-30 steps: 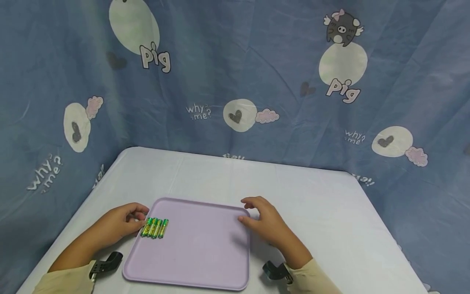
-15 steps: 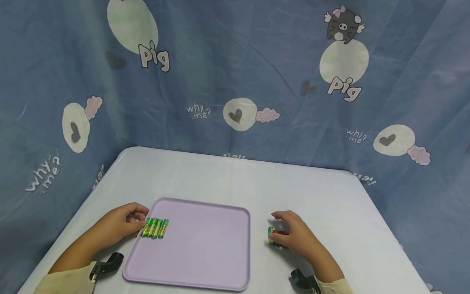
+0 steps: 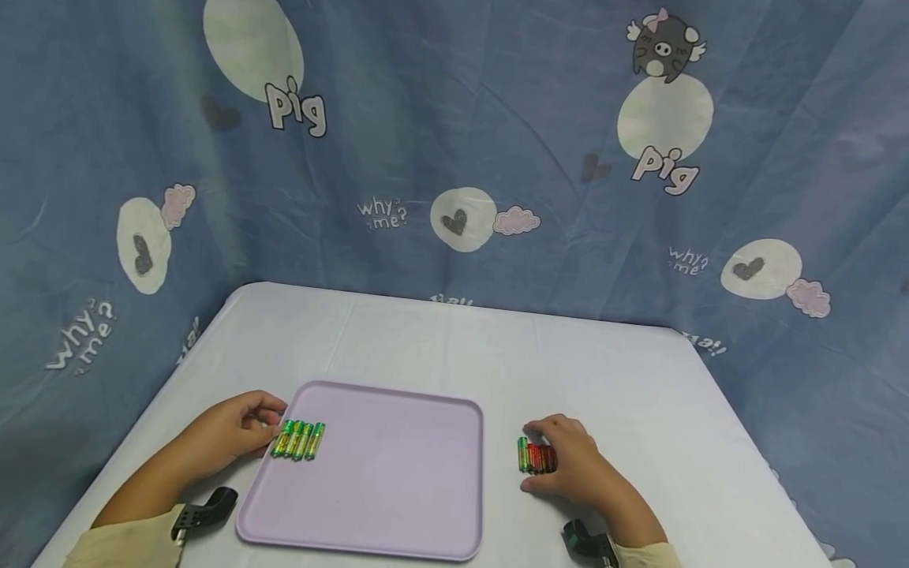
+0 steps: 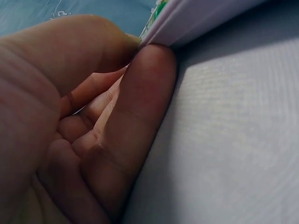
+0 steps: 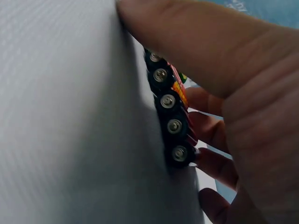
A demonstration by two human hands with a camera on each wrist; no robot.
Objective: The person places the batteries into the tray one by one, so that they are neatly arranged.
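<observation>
At the left, my left hand (image 3: 230,430) pinches the left rim of the lilac tray (image 3: 376,473); in the left wrist view the thumb (image 4: 79,44) and a finger meet at the tray's edge (image 4: 187,21). Several green-and-gold batteries (image 3: 298,440) lie side by side on the tray near that rim. My right hand (image 3: 575,457) arches over a row of batteries on the table, thumb and fingers spread to either side. One green battery (image 3: 523,455) heads this row, followed by red-and-black batteries (image 3: 541,458). In the right wrist view, battery ends (image 5: 168,101) show below the thumb; the palm side hides part of the row.
The white table (image 3: 604,379) carries the tray at its left and middle. Behind it hangs a blue patterned cloth (image 3: 398,142). A black wrist-worn camera sits on each sleeve, left (image 3: 206,513) and right (image 3: 589,543).
My right hand has moved right, from above the tray's right rim to the row of batteries on the table, and has spread its fingers there. My left hand and the tray have stayed put.
</observation>
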